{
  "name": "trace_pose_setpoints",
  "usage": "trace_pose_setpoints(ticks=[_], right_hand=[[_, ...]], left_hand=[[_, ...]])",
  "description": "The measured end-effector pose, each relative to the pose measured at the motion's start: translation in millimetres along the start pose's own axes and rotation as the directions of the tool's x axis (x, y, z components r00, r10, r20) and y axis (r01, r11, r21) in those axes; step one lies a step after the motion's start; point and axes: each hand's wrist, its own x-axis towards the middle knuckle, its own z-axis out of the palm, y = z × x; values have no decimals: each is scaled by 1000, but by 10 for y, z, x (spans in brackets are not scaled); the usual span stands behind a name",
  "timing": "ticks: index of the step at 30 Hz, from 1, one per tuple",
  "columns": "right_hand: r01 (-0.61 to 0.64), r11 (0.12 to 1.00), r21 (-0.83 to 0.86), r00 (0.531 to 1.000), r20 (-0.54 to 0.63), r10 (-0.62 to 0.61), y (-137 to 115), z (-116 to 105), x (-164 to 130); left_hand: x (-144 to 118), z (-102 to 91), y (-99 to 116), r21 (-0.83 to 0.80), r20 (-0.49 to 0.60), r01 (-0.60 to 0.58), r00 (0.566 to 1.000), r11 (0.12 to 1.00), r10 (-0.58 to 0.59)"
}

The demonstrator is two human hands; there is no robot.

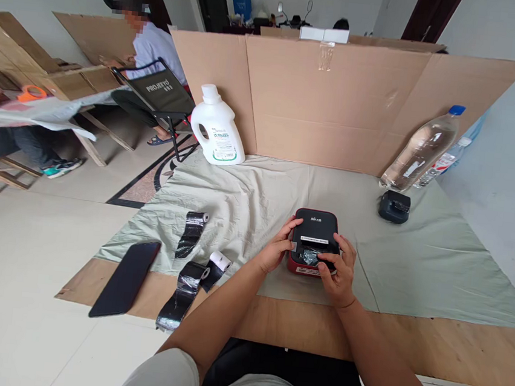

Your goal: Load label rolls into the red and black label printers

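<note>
A small black-and-red box-shaped device, which looks like a label printer [317, 224], lies on the cloth in front of me. My left hand [277, 246] grips its left side, with fingertips on the top edge. My right hand [340, 271] is closed around the right front corner. Its index finger reaches onto a shiny dark strip [309, 257] at the front slot; whether the strip is pinched, I cannot tell. To the left lie a black roll [192, 235], a second black roll [186, 292] partly unwound, and a white-and-black roll [217, 269].
A dark phone [125, 280] rests at the table's left edge. A white jug [218, 128] stands before the cardboard screen [330, 103]. At back right are a large bottle [423, 151], a smaller bottle [442, 163] and a black case [394, 207]. Other people sit at left.
</note>
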Motion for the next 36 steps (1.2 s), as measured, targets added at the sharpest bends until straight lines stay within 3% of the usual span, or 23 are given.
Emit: trace_pose_setpoints(ticks=[26, 33, 36], right_hand=[[-30, 997, -67, 999, -41, 27, -33, 68, -61], [-10, 990, 139, 999, -47, 17, 94, 93, -97], [-73, 975, 208, 995, -56, 86, 175, 128, -118]], left_hand=[[40, 63, -104, 17, -48, -81, 995, 997, 82], [32, 108, -40, 50, -93, -27, 995, 998, 32], [6, 140, 99, 227, -145, 11, 989, 974, 22]])
